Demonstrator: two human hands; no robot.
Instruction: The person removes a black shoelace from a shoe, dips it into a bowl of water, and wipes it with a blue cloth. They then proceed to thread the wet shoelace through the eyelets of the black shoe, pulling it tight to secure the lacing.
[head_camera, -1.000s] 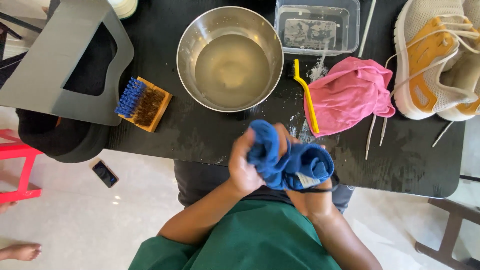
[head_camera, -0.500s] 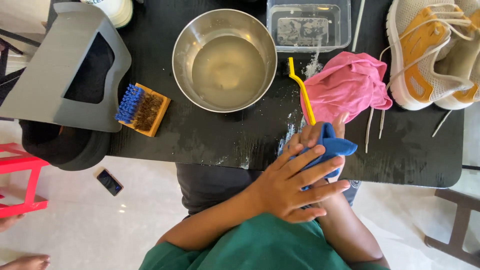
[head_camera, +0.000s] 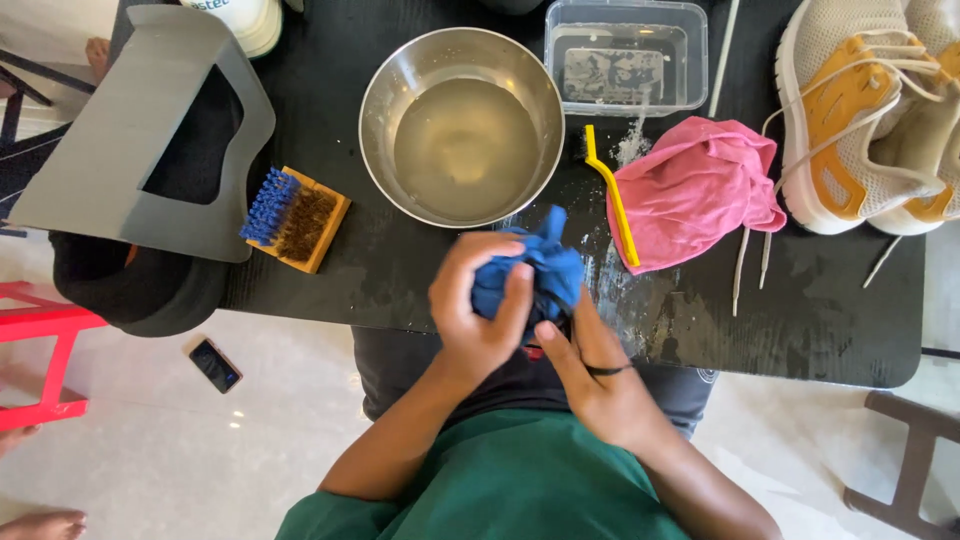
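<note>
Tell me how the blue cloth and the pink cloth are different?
The blue cloth is bunched up, gripped by the left hand and right hand; the pink cloth lies spread on the black table, untouched. The blue one looks smaller, being scrunched. Both are soft and crumpled.

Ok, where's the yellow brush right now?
In the head view the yellow brush lies on the black table, right of the steel bowl, along the pink cloth's left edge.
</note>
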